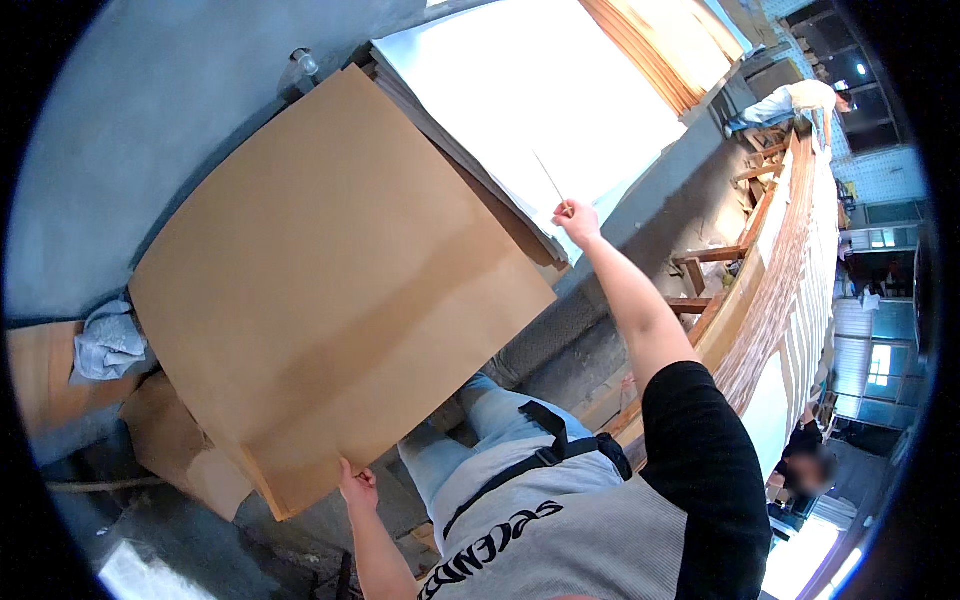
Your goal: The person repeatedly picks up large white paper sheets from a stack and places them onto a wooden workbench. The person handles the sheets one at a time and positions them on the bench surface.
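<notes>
A broad stack of brown paper sheets [330,270] lies in front of me, its top sheet smooth and slightly curved. At its near edge, my left hand [357,484] is closed, thumb against the paper and fingers curled at the border. My right hand [577,222] reaches forward over the near corner of a stack of white sheets [540,90]. Pinched in its fingers is a thin, straight stick [547,174], pointing up and to the left above the white paper. What tool the stick belongs to is too small to tell.
More brown sheets [650,50] lie beyond the white ones. To the right runs a long wooden-framed table [765,290]; one person [800,100] bends at its far end, another [800,465] is at lower right. A crumpled grey cloth [110,342] lies left.
</notes>
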Action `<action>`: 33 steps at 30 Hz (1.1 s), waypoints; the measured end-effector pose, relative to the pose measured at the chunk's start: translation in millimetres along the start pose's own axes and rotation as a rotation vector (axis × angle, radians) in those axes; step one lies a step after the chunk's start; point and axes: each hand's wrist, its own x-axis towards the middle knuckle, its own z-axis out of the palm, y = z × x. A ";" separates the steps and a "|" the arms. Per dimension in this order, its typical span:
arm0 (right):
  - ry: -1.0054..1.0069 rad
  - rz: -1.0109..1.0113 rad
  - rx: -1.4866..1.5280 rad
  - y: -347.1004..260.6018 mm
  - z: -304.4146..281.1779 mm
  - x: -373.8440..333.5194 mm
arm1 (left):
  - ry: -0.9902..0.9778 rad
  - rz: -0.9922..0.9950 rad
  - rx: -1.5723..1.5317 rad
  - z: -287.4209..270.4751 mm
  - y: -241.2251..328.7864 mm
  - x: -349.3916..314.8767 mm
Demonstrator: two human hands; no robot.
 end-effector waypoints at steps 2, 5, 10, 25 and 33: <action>0.012 0.053 0.030 -1.8 12.0 -5.7 | -0.014 -0.040 -0.039 -14.1 -7.0 12.0; -0.007 0.184 0.116 -4.2 27.1 -15.4 | 0.021 -0.059 -0.026 -18.7 -6.3 12.7; -0.182 0.271 0.623 12.5 41.5 -9.0 | 0.015 -0.076 -0.015 -22.2 -5.8 18.0; -0.214 0.116 0.004 18.8 58.2 -32.7 | 0.023 -0.024 0.054 -9.1 -2.8 1.0; -0.124 0.090 -0.107 16.4 58.9 -27.5 | 0.087 -0.068 0.052 -14.7 -5.0 7.3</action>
